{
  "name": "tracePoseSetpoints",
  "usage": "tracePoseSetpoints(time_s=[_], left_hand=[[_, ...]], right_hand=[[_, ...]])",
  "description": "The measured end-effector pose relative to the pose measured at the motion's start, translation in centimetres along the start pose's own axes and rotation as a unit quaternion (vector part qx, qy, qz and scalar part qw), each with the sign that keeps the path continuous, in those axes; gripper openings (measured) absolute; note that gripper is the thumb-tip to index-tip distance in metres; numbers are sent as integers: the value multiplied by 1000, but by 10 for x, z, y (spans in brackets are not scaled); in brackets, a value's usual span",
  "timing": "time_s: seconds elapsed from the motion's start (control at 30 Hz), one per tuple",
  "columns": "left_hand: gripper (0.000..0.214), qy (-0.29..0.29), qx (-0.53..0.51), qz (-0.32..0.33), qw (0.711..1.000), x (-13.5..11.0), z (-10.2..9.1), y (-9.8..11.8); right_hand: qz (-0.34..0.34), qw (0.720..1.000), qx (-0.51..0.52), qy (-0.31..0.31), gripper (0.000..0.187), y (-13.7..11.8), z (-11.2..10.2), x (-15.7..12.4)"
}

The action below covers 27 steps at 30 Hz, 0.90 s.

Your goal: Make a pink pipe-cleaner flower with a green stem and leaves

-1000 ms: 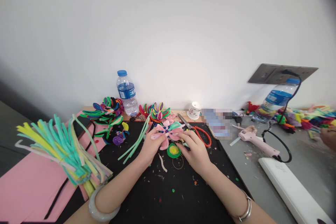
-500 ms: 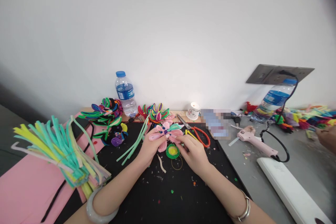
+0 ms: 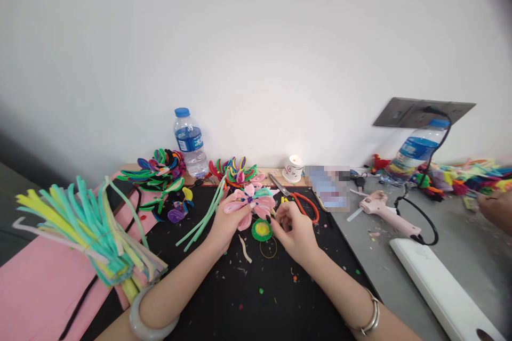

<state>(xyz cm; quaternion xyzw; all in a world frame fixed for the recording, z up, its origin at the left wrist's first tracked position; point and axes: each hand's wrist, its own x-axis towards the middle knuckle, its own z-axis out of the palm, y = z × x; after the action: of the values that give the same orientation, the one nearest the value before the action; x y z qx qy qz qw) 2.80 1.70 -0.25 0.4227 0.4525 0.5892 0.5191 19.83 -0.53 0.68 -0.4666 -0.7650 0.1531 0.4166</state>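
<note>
My left hand (image 3: 224,224) is closed on a pink pipe-cleaner flower (image 3: 256,206) with looped petals, a dark blue-purple centre and a bit of teal behind. Just right of the flower is my right hand (image 3: 295,232), its fingers curled and thumb and fingertips close together. A small dark spot shows at those fingertips; I cannot make out what it is. Below the flower, between the hands, lies a green disc with a yellow middle (image 3: 262,230). A thin rubber band (image 3: 268,248) and a cream pipe-cleaner piece (image 3: 245,249) lie nearby on the black mat (image 3: 224,298).
Orange-handled scissors (image 3: 304,206), a paper cup (image 3: 293,169) and a water bottle (image 3: 190,144) stand or lie behind. Pipe-cleaner bundles (image 3: 92,234) fill the left. At right are a pink glue gun (image 3: 390,214), its cord, a white case (image 3: 444,287) and another person's hand (image 3: 496,208).
My right hand has drawn slightly away from the flower's petals, its fingers curling more. The flower stays in my left hand. The whole view has shifted slightly.
</note>
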Motion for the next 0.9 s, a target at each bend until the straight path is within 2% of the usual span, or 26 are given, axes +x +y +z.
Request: tracePoseSetpoints(time_s=[0.17,0.43,0.9], left_hand=[[19,-7,-15,-5,1000,0,1,1],[23,15,0,-5,1000,-3,3,5],[21,-4,-6,-3,1000,-1,1,-1]], right_hand=[[23,999,-13,-19,21,-1,0,0],[25,997,4,-71,17,-3,2,0],[14,998,6,-64,21,-3,4,0]])
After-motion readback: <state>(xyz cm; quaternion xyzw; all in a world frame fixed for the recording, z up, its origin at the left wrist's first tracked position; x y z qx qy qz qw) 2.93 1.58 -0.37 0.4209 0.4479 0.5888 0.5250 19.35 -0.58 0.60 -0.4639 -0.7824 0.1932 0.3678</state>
